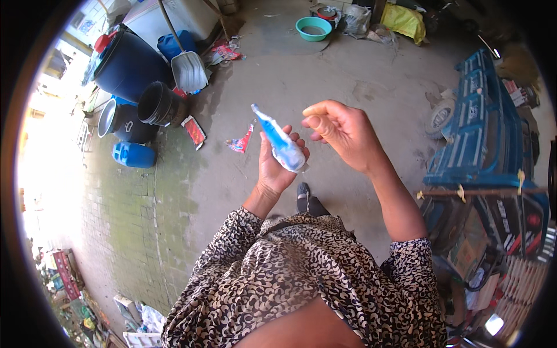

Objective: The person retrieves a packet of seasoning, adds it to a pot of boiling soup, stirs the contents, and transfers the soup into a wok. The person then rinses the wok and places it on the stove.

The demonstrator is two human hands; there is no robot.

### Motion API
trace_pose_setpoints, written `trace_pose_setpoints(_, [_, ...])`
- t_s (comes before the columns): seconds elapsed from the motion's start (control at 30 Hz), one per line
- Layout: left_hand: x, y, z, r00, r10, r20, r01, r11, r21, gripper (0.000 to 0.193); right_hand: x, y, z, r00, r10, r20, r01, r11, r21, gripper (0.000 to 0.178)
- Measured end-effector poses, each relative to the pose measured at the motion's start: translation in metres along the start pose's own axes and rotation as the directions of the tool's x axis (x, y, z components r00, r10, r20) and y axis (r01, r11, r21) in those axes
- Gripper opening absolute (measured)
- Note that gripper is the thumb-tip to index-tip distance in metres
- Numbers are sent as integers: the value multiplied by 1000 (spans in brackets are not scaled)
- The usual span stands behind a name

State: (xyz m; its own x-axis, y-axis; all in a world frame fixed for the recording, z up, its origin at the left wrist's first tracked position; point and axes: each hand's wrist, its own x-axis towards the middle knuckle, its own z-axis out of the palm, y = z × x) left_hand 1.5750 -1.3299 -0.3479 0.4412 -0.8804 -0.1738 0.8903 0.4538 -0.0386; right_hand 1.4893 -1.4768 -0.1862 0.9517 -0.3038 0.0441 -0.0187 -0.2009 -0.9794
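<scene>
My left hand (277,165) is closed around a tapered blue and white squeeze tube (281,142) in front of my body. Its narrow end points up and to the left, and its wide pale end lies across my fingers. To the right, my right hand (342,130) hovers apart from the tube. Its fingers are curled in, with the thumb close to the index finger. Whatever that pinch may hold is too small or hidden to make out.
Dark drums (130,66), a black bucket (158,104) and a blue jerrycan (133,155) stand left, near a dustpan (190,71). Torn red packaging (241,142) lies on the concrete floor. A green basin (313,29) sits at the far side; a blue cart (476,127) stands right.
</scene>
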Motion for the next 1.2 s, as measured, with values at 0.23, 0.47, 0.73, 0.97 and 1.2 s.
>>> trace_pose_setpoints(0.23, [202, 103, 49, 992, 109, -65, -102, 989, 106, 70, 192, 32, -76, 948, -317, 8, 310, 920, -240, 9])
trace_pose_setpoints(0.47, [438, 214, 55, 987, 138, 86, -151, 974, 171, 67, 411, 80, -140, 866, -485, 125, 478, 726, -495, 15])
trace_pose_setpoints(0.73, [696, 345, 103, 971, 222, -89, -183, 928, 324, 64, 677, 119, -228, 911, -382, 154, 364, 571, -736, 16])
trace_pose_setpoints(0.97, [930, 475, 123, 959, 265, -105, -206, 899, 387, 63, 933, 201, -295, 945, -327, -9, 263, 776, -574, 22])
trace_pose_setpoints(1.2, [1136, 621, 183, 900, 410, -145, -295, 820, 490, 62, 1212, 231, -352, 854, -514, 76, 423, 602, -678, 28])
